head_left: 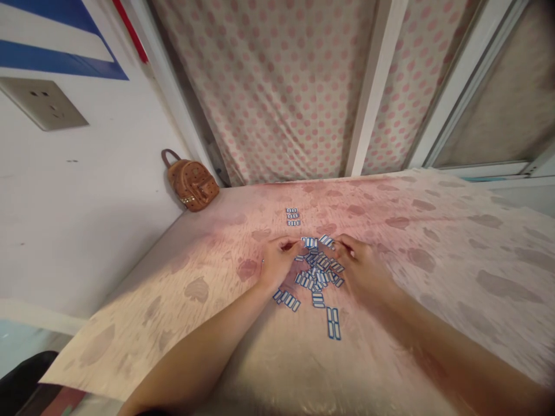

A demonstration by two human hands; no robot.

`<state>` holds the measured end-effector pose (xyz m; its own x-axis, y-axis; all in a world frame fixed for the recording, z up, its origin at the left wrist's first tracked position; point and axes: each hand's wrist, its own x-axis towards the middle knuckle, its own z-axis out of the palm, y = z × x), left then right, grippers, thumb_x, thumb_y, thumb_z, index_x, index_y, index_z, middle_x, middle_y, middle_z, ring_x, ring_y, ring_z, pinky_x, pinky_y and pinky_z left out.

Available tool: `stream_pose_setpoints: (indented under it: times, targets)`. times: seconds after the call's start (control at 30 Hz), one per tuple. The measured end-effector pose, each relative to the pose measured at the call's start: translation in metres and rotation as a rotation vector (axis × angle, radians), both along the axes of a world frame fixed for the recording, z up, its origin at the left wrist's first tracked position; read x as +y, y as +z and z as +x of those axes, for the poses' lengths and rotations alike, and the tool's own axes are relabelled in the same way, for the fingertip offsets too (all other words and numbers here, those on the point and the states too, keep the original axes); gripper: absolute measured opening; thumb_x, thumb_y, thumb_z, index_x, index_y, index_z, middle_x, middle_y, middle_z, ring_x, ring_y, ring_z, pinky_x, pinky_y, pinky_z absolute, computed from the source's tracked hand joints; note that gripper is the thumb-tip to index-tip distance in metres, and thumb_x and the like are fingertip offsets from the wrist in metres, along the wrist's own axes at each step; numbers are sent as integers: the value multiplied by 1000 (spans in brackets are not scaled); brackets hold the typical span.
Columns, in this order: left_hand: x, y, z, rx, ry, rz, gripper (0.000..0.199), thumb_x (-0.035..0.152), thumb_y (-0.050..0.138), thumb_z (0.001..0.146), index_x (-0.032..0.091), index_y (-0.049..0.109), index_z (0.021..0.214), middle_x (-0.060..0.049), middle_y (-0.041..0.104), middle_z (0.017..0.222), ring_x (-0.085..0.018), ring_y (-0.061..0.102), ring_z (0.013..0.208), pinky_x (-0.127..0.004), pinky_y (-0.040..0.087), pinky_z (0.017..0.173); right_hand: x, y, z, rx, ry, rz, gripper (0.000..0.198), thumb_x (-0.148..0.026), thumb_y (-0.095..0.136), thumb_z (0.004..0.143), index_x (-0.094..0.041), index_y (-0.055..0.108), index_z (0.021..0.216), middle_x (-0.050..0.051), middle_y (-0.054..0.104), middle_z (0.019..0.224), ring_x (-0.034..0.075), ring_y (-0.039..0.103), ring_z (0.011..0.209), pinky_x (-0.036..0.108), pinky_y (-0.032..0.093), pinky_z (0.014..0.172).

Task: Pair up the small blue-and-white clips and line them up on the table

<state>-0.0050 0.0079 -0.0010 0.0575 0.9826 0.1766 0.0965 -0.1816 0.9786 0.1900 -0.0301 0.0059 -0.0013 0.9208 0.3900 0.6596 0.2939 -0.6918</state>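
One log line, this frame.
left hand: holding blue-edged strip; right hand: holding another strip; pile: on tablecloth; small rows: beyond hands

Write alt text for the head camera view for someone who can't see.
A person's left hand and right hand each pinch blue-edged white pieces beside a loose pile of similar pieces on a leaf-patterned tablecloth. Beyond them lie three short rows of pieces; a small brown backpack sits by the wall.

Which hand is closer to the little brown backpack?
Left. The left hand is rightward of the backpack and nearer the camera; the right hand is farther right, past the blue-edged pieces.
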Motion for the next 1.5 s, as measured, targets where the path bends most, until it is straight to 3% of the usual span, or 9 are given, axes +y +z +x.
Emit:
stream_pose_setpoints:
  times: [0.17,0.33,0.97,1.2,1.33,1.5]
  targets:
    - [-9,4,6,20,-59,8,17,30,71,79,15,78,82,-6,77,82,-19,69,73,-27,52,69,0,-4,-5,10,90,-45,22,-34,50,92,-22,56,75,-1,60,66,15,53,59,26,37,57]
    - [-12,2,8,10,-107,-26,22,36,73,79,16,78,83,-6,75,80,-18,67,66,-27,51,58,-2,-3,-4,-35,16,-38,25,-33,52,93,-23,50,70,-2,55,61,14,50,56,27,32,55]
    - [-8,-16,10,-31,-146,-87,29,41,76,77,15,79,88,-6,74,80,-16,65,65,-25,53,57,-5,0,-6,-121,18,-31,26,-30,51,94,-22,47,70,-2,56,65,14,49,58,27,30,56]
    - [-10,-11,10,-18,-123,-78,26,39,74,78,14,78,86,-6,75,79,-17,65,64,-25,51,57,-6,4,-4,-73,7,-52,23,-32,51,93,-22,49,73,-2,57,65,13,49,57,27,31,56]
    - [-7,-1,5,-17,-74,-31,20,33,73,78,15,78,85,-7,77,83,-19,69,73,-28,53,67,-3,5,2,-71,-32,-117,19,-31,48,93,-22,54,77,-1,61,68,14,52,58,27,32,57]
    - [5,-1,-5,33,11,31,19,33,73,78,16,78,85,-6,77,85,-20,71,79,-29,53,73,6,-1,14,-296,-46,-287,8,-25,55,85,-19,58,80,6,67,83,18,59,72,28,36,62]
